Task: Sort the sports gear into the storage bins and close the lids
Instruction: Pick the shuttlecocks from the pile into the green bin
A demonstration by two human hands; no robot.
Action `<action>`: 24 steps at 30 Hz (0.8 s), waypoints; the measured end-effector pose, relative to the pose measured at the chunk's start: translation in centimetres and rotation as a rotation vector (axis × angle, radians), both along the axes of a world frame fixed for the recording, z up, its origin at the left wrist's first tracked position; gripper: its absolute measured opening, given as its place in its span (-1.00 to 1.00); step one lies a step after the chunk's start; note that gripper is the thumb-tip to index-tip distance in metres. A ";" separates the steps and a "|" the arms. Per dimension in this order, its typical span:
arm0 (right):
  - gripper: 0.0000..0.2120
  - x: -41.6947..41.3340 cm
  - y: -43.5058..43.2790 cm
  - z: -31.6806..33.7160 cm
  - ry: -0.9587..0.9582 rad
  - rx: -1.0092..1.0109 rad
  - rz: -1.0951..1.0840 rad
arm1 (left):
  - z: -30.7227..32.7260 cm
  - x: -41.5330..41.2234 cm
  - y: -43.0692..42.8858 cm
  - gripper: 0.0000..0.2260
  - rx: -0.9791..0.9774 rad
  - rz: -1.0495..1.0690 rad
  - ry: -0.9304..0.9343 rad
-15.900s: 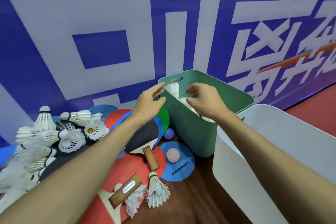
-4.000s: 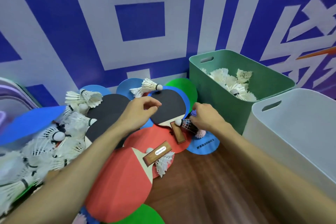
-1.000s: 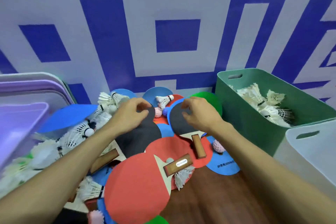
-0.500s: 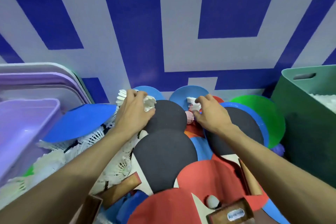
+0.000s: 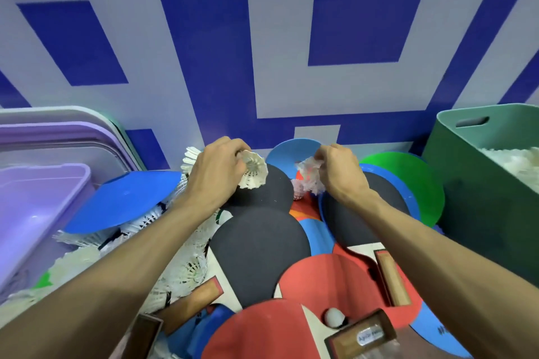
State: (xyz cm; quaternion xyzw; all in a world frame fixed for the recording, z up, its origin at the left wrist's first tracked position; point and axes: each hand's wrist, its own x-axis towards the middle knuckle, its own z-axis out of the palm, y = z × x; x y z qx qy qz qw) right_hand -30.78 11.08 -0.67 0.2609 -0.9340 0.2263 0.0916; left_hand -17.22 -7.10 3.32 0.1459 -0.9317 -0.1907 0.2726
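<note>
Bins are set at both edges of the view. At the right, a green bin (image 5: 481, 213) stands open by the wall, and white binned shuttlecocks (image 5: 513, 166) are heaped inside it, seen over its near rim. At the left, a purple bin (image 5: 35, 213) is also open; only part of its inside is shown, and its contents cannot be told. Behind it, lids (image 5: 58, 137) are stacked leaning on the blue-and-white wall, a purple one in front. Between the bins, gear is piled: black paddles (image 5: 259, 253) and red paddles (image 5: 329, 280) are overlapped, a blue disc (image 5: 125, 201) is laid over loose shuttlecocks (image 5: 186, 265), and a green disc (image 5: 408, 183) lies just beside the green bin. Above the pile, a shuttlecock (image 5: 255, 173) is gripped in the curled fingers of the left hand (image 5: 215, 175), its cork end hidden and its skirt turned toward the camera. A second shuttlecock (image 5: 310, 178) is pinched in the right hand (image 5: 338, 172). Both are held outside every bin, well apart from the green one.
</note>
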 end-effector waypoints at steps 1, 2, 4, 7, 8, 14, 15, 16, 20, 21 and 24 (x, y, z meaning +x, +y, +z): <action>-0.67 0.3 0.8 0.6 0.002 -0.013 0.006 | 0.5 0.2 0.8 -0.84 0.026 -0.024 0.009; -0.66 0.7 1.6 1.2 0.008 -0.021 0.017 | 1.1 0.4 1.7 -0.84 0.058 -0.039 0.018; -0.67 1.9 3.5 2.8 0.025 -0.053 0.047 | 2.2 1.2 3.6 -0.87 0.153 -0.055 0.021; -0.75 4.3 7.1 5.7 0.052 -0.166 0.049 | 3.6 2.5 6.5 -0.91 0.353 -0.120 -0.010; -0.78 5.0 8.4 6.7 0.060 -0.208 0.032 | 4.0 3.0 7.6 -0.89 0.413 -0.165 -0.016; -0.80 8.8 16.7 11.8 0.162 -0.319 -0.094 | 6.8 4.3 15.8 -0.85 0.571 -0.401 0.006; -0.80 9.2 18.2 12.5 0.167 -0.326 -0.123 | 7.2 4.1 17.1 -0.84 0.588 -0.426 0.001; -0.81 9.4 19.6 13.0 0.166 -0.331 -0.152 | 7.5 3.7 18.2 -0.83 0.599 -0.454 -0.005; -0.77 9.3 25.0 14.0 0.166 -0.373 -0.298 | 8.0 1.4 22.2 -0.85 0.658 -0.547 -0.027; -0.76 9.0 26.0 13.9 0.161 -0.382 -0.338 | 8.0 0.6 23.0 -0.87 0.689 -0.564 -0.025; -0.72 7.0 28.1 13.3 0.133 -0.384 -0.442 | 7.7 -2.5 25.3 -0.89 0.810 -0.567 -0.024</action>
